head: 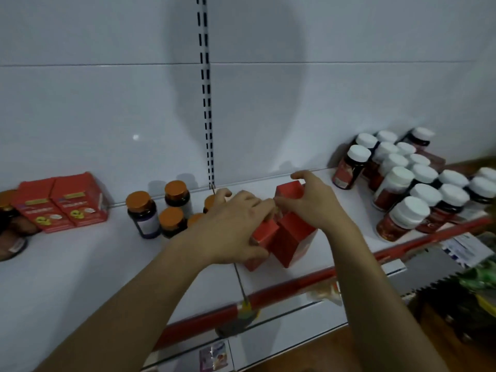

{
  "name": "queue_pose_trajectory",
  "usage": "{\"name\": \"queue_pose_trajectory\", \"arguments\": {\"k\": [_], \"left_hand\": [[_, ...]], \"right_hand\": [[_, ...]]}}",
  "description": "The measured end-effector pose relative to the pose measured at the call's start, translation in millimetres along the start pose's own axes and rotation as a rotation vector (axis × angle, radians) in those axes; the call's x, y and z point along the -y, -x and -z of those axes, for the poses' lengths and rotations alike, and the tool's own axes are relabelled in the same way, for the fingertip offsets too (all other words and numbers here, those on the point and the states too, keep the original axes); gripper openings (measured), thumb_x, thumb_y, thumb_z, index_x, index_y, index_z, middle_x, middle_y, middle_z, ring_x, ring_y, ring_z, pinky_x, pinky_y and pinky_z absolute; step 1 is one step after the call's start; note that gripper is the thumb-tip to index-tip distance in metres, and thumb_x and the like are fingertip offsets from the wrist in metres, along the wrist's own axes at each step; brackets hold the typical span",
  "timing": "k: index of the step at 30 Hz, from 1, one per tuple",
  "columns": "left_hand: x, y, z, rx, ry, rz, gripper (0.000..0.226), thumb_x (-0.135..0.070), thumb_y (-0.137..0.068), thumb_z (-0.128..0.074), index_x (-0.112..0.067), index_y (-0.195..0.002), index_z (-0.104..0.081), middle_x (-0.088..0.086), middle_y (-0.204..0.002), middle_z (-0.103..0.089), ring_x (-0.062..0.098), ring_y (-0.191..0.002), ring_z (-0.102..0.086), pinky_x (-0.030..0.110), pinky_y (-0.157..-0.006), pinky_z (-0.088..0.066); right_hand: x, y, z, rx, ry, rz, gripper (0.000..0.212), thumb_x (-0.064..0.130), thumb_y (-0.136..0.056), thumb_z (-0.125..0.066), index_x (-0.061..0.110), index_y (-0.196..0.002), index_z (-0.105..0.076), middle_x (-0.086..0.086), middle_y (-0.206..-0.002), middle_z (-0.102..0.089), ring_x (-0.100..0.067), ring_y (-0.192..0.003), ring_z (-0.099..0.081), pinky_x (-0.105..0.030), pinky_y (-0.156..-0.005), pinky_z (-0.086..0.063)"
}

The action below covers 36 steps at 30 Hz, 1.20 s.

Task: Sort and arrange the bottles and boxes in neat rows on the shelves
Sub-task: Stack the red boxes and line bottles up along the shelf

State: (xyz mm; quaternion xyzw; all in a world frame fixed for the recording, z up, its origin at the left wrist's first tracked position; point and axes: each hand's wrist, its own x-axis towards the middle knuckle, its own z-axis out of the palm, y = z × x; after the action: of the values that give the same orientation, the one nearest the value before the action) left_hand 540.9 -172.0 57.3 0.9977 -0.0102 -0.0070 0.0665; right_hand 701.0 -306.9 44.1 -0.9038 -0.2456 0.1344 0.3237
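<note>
1. Red boxes (292,237) are clustered on the shelf (80,264); the near-left box (264,234) is clasped in the left hand's (230,226) closed grip.
2. At 1 o'clock, the rear box (288,190) is held in the right hand's (314,202) curled grip.
3. White-capped bottles (402,183) are ranked at 3 o'clock.

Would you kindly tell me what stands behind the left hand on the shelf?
Two orange-capped bottles peek out behind the left hand; only parts of their caps show, the rest is covered.
</note>
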Motion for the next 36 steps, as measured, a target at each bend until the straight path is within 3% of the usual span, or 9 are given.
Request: {"name": "queue_pose_trajectory", "arguments": {"k": [5,9,13,17,20,25,28,32,36], "left_hand": [[6.0,-5.3,8.3,-0.076,0.126,0.084,0.061,-0.069,-0.077,-0.070,-0.040,-0.123,-0.042,-0.020,-0.117,-0.052,0.008,-0.112,-0.045,0.041,-0.108,-0.028],[17.7,7.4,22.8,-0.424,0.533,0.192,0.068,-0.074,-0.070,-0.068,-0.039,-0.127,-0.054,-0.023,-0.120,-0.056,-0.001,-0.109,-0.053,0.022,-0.091,-0.046],[39.9,37.0,38.8,-0.778,0.640,0.305,0.054,-0.068,-0.082,-0.065,-0.037,-0.126,-0.058,-0.026,-0.117,-0.059,-0.005,-0.107,-0.057,0.013,-0.083,-0.046],[76.7,86.3,52.7,-0.947,0.609,0.408,0.042,-0.059,-0.093,-0.047,-0.033,-0.126,-0.056,-0.017,-0.114,-0.059,-0.003,-0.102,-0.058,0.018,-0.083,-0.046],[105.0,131.4,51.5,-0.977,0.610,0.516,0.053,-0.061,-0.097,-0.040,-0.024,-0.132,-0.057,-0.004,-0.120,-0.062,0.005,-0.105,-0.060,0.025,-0.085,-0.047],[137.6,205.0,29.2,-0.957,0.677,0.670,0.059,-0.070,-0.091,-0.041,-0.036,-0.137,-0.056,-0.011,-0.112,-0.060,0.003,-0.096,-0.060,0.028,-0.077,-0.051],[159.6,237.8,16.7,-0.880,0.612,0.663,0.047,-0.066,-0.090,-0.047,-0.043,-0.131,-0.056,-0.008,-0.120,-0.060,0.009,-0.111,-0.060,0.042,-0.094,-0.053],[182.9,261.3,4.9,-0.701,0.484,0.633,0.060,-0.072,-0.085,-0.054,-0.037,-0.134,-0.055,-0.010,-0.123,-0.053,-0.006,-0.114,-0.051,0.011,-0.090,-0.042],[199.0,266.5,-11.2,-0.601,0.503,0.551,0.059,-0.070,-0.086,-0.061,-0.038,-0.136,-0.056,-0.015,-0.127,-0.051,-0.006,-0.117,-0.049,0.010,-0.090,-0.041]], "right_hand": [[-14.8,-12.3,6.1,-0.022,-0.074,-0.001,0.073,0.034,-0.073,-0.085,0.024,-0.138,-0.053,-0.002,-0.120,-0.065,-0.019,-0.101,-0.063,-0.020,-0.064,-0.043],[-10.1,-5.7,13.8,-0.184,-0.147,0.118,0.064,0.032,-0.085,-0.079,0.018,-0.142,-0.053,0.000,-0.132,-0.064,-0.016,-0.116,-0.061,-0.027,-0.092,-0.047],[22.9,10.6,16.6,-0.283,-0.431,0.193,0.057,0.029,-0.087,-0.080,0.025,-0.138,-0.056,0.011,-0.124,-0.064,-0.008,-0.110,-0.062,-0.031,-0.099,-0.053],[72.5,30.8,2.8,-0.077,-0.840,0.221,0.047,0.021,-0.091,-0.075,0.023,-0.135,-0.057,0.000,-0.119,-0.067,-0.017,-0.105,-0.072,-0.037,-0.093,-0.060],[108.6,41.0,-21.8,0.046,-0.927,0.262,0.049,0.014,-0.091,-0.075,0.021,-0.136,-0.056,-0.006,-0.118,-0.068,-0.019,-0.104,-0.073,-0.040,-0.094,-0.059],[165.7,47.2,-77.9,0.148,-0.796,0.348,0.048,0.018,-0.090,-0.077,0.024,-0.133,-0.057,0.001,-0.121,-0.067,-0.018,-0.107,-0.070,-0.040,-0.092,-0.060],[198.4,37.6,-107.1,0.143,-0.514,0.514,0.049,0.024,-0.090,-0.078,0.026,-0.134,-0.057,0.008,-0.126,-0.063,-0.013,-0.113,-0.062,-0.037,-0.097,-0.056],[234.3,22.8,-142.3,0.173,-0.040,0.675,0.052,0.026,-0.091,-0.075,0.023,-0.139,-0.054,0.006,-0.125,-0.057,-0.011,-0.108,-0.053,-0.026,-0.091,-0.043],[248.7,15.4,-180.7,0.186,0.213,0.673,0.054,0.015,-0.090,-0.071,0.019,-0.140,-0.052,-0.006,-0.132,-0.054,-0.027,-0.114,-0.056,-0.032,-0.095,-0.043]]}}
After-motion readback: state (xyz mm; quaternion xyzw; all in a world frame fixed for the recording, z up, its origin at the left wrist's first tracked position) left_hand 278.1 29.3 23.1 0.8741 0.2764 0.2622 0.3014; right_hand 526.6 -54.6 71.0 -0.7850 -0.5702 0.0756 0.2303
